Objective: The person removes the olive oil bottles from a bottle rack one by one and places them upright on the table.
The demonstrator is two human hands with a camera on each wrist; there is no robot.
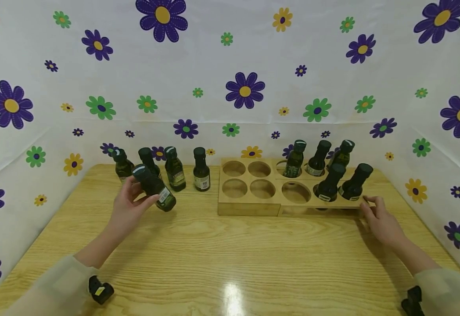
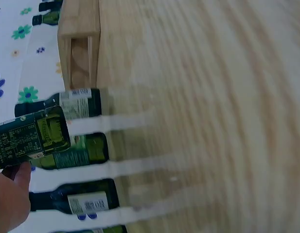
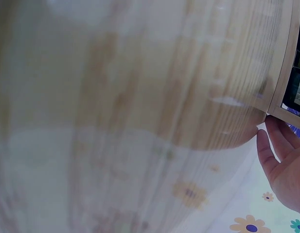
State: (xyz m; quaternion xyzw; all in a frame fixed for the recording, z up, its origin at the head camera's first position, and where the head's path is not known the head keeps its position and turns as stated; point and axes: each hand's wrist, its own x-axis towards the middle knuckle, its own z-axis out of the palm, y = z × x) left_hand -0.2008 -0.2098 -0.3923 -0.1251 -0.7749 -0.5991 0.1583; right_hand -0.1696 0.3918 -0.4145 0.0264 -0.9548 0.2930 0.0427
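Left hand: From the head view, we see the left hand (image 1: pixel 129 208) holding a dark green bottle (image 1: pixel 155 188) between its thumb and fingers. The bottle is tilted and up off the table (image 1: pixel 198 254), its cap pointing up to the left.
Bottles at the back: We see four more bottles (image 1: pixel 176 172) standing behind and beside the held one, left of the wooden rack (image 1: pixel 249 210).
Wooden rack: Five bottles sit in its right part, three in the back row and two in the front. Its left part shows four round holes.
Right hand: We see the right hand (image 1: pixel 382 221) touching the front right corner of the rack with its fingertips.
Flower cloth: White cloth (image 1: pixel 198 52) with purple, green and yellow flowers goes round the table.
Held bottle: In the left wrist view, we see its dark label with small print. The hand is partly cut off at the edge.
Rack corner: In the right wrist view, we see the right fingers nearly straight, touching the wood. Part of a bottle shows inside the rack, just above.
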